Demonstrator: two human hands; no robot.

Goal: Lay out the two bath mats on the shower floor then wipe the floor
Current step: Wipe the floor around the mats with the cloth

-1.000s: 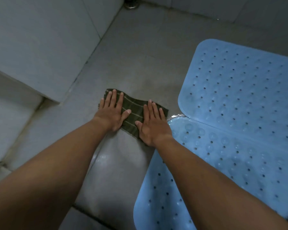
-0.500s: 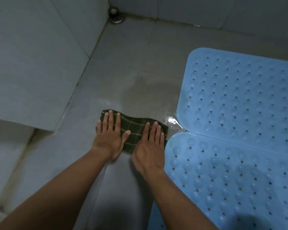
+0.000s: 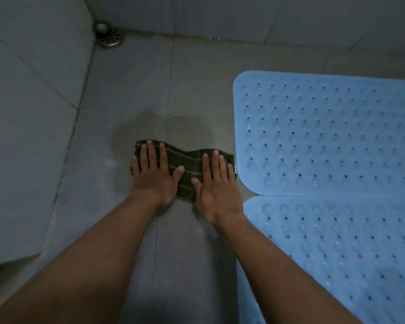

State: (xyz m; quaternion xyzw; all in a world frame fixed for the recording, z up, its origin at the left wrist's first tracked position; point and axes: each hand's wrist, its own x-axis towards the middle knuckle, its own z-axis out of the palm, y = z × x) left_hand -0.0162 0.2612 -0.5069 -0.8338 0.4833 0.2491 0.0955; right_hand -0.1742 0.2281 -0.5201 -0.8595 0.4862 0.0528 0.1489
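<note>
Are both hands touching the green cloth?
Touching. The head view shows the left hand and right hand pressed flat, fingers spread, on the green cloth.

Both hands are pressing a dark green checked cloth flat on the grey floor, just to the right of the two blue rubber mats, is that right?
Not quite. In the head view the dark green checked cloth lies left of the two blue rubber mats, not right. Both the left hand and right hand do press it flat on the grey floor.

A round metal drain [image 3: 108, 36] sits in the far left corner where the two walls meet. The left wall [image 3: 26, 108] is pale grey tile with thin slanting joints. The back wall [image 3: 243, 15] is darker, its foot edged by a grimy seam.
</note>
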